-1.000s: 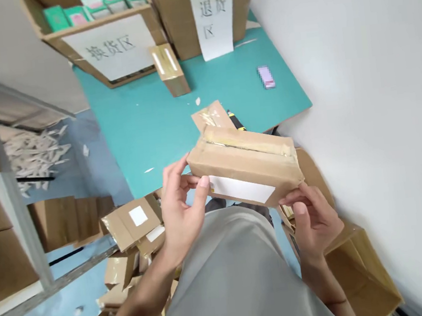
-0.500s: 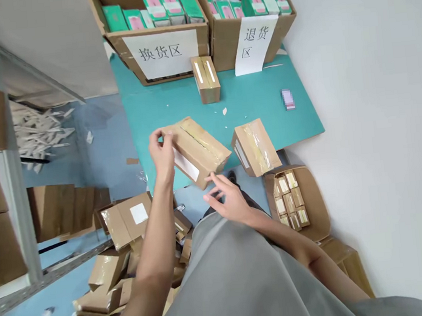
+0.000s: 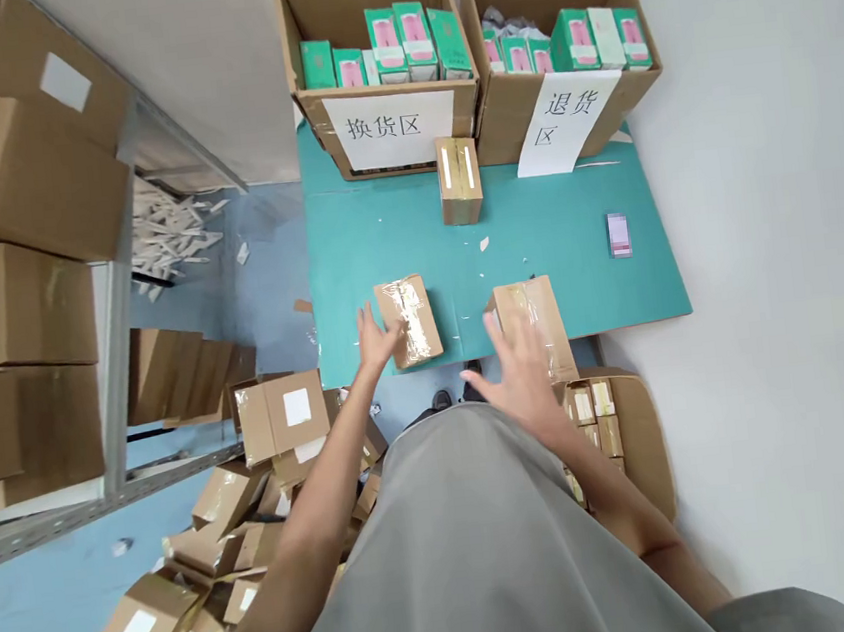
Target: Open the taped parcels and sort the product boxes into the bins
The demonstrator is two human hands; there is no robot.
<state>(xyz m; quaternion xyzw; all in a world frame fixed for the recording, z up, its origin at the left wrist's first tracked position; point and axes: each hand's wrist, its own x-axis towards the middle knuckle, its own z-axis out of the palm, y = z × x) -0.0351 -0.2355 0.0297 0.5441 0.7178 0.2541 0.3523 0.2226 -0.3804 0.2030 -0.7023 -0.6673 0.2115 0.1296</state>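
Observation:
A taped cardboard box [image 3: 404, 310] stands near the front edge of the green table [image 3: 375, 235]. My left hand [image 3: 377, 341] is at its left side, fingers spread and thumb over the box's side; whether the thumb touches it I cannot tell. Further right stands a second taped cardboard box [image 3: 553, 327]. In front of its left part is my right hand [image 3: 523, 376], slightly blurred, with its fingers apart and nothing held. A small cardboard box [image 3: 460, 191] with two white strips stands farther back.
Two open cartons [image 3: 312, 131] [image 3: 504, 126] with paper signs hold green-and-pink boxes at the back. A carton of small boxes [image 3: 642, 434] stands below the table's right. Cardboard boxes [image 3: 142, 627] are heaped at lower left, beside a loaded shelf [image 3: 125, 357]. A pixelated item [image 3: 619, 235] lies right.
The box tilted in my left hand now stands on the table, and the left hand's fingers have opened. My right hand has moved right, to the second box. The view has shifted.

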